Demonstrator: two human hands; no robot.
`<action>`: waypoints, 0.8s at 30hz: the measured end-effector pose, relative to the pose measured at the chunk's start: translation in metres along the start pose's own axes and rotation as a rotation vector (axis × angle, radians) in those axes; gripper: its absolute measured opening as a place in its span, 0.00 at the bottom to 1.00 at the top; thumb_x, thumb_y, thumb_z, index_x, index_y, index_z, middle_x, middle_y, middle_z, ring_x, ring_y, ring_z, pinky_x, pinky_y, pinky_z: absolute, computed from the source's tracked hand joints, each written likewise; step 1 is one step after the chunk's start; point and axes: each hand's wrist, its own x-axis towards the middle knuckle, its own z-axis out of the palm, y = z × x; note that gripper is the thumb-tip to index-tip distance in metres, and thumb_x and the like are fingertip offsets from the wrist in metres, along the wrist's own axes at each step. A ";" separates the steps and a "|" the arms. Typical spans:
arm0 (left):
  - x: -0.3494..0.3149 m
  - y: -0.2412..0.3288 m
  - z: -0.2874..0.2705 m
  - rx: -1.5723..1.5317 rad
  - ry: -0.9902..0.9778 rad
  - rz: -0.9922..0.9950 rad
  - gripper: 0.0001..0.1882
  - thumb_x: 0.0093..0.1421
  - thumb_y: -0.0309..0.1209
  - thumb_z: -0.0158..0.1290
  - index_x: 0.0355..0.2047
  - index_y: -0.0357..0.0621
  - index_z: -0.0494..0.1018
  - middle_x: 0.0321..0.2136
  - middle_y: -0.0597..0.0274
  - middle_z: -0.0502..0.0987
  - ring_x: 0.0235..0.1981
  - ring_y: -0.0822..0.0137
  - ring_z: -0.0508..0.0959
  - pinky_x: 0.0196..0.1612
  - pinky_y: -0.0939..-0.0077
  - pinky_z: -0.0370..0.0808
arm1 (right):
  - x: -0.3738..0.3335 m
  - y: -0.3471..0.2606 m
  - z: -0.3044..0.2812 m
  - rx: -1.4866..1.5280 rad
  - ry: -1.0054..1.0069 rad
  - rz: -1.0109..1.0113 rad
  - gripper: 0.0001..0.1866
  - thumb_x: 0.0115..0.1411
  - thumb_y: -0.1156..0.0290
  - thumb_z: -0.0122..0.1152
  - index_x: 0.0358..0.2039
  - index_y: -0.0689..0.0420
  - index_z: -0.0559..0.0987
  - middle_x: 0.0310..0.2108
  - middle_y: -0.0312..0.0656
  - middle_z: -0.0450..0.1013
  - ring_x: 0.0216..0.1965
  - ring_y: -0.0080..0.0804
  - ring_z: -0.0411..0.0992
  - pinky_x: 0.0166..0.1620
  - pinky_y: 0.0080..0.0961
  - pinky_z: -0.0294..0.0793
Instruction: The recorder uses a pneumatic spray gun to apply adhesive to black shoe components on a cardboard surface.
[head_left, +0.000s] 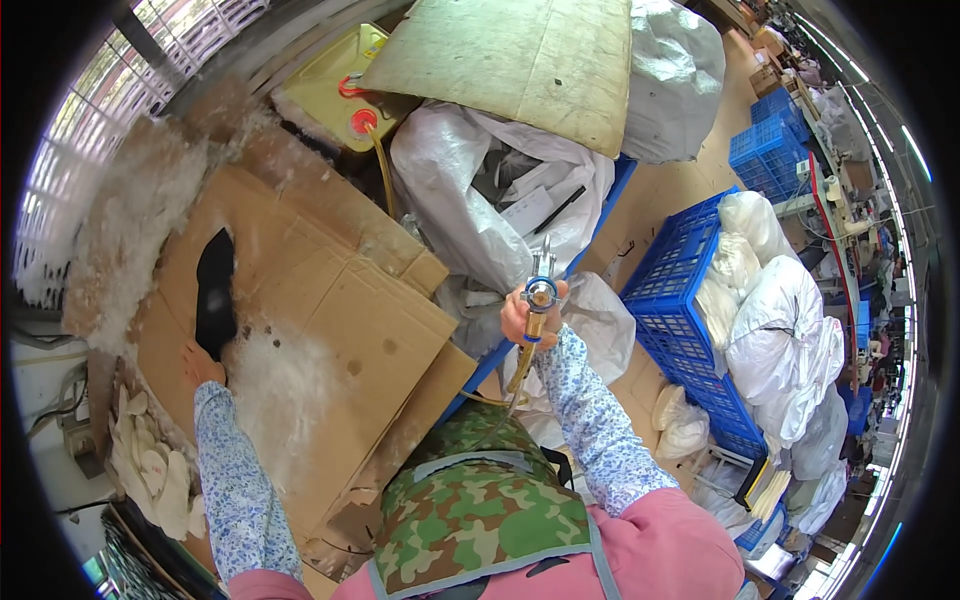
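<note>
On the cardboard sheet (pixel 290 260) to my left lies a flat, elongated black piece (pixel 215 290) with a pointed far end; I cannot tell its material. My left hand (pixel 206 366) is at its near end, with that end between thumb and fingers. My right hand (pixel 535 318) is raised over the gap to the right of the cardboard and grips a metal spray gun (pixel 540 290) with a blue ring. A yellowish hose (pixel 520 370) hangs from the gun's handle toward my apron. Whether the trigger is pressed cannot be seen.
White residue coats the cardboard. A yellow jerrycan (pixel 335 90) with red fittings stands beyond it, beside a white sack (pixel 450 190) with scraps under a stiff board (pixel 510 60). Blue crates (pixel 665 270) with stuffed bags stand right. Pale gloves (pixel 150 465) lie at near left.
</note>
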 end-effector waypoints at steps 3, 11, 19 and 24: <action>0.001 0.000 0.001 0.019 -0.009 -0.010 0.34 0.45 0.20 0.60 0.52 0.41 0.56 0.51 0.52 0.63 0.53 0.52 0.65 0.52 0.59 0.65 | -0.007 -0.001 -0.011 -0.058 0.062 -0.049 0.48 0.44 0.27 0.50 0.36 0.71 0.70 0.05 0.32 0.62 0.04 0.15 0.56 0.07 0.11 0.51; 0.002 0.003 0.001 0.118 -0.011 -0.034 0.31 0.47 0.23 0.60 0.50 0.43 0.57 0.49 0.55 0.63 0.52 0.54 0.66 0.50 0.56 0.67 | -0.005 -0.013 -0.012 0.126 -0.027 -0.044 0.36 0.49 0.35 0.56 0.37 0.62 0.75 0.23 0.46 0.73 0.05 0.17 0.62 0.08 0.13 0.59; -0.001 0.010 -0.006 0.159 -0.039 -0.060 0.31 0.48 0.24 0.60 0.51 0.44 0.57 0.49 0.56 0.63 0.52 0.55 0.66 0.50 0.58 0.68 | -0.004 -0.018 -0.008 0.179 0.018 -0.093 0.34 0.52 0.40 0.57 0.40 0.63 0.72 0.28 0.48 0.73 0.05 0.15 0.62 0.06 0.10 0.58; -0.002 0.014 -0.009 0.144 -0.066 -0.067 0.32 0.49 0.24 0.59 0.53 0.44 0.57 0.50 0.57 0.63 0.53 0.56 0.66 0.51 0.57 0.67 | -0.004 -0.016 -0.014 0.207 0.026 -0.134 0.34 0.52 0.40 0.56 0.41 0.63 0.71 0.30 0.46 0.72 0.05 0.14 0.60 0.06 0.09 0.57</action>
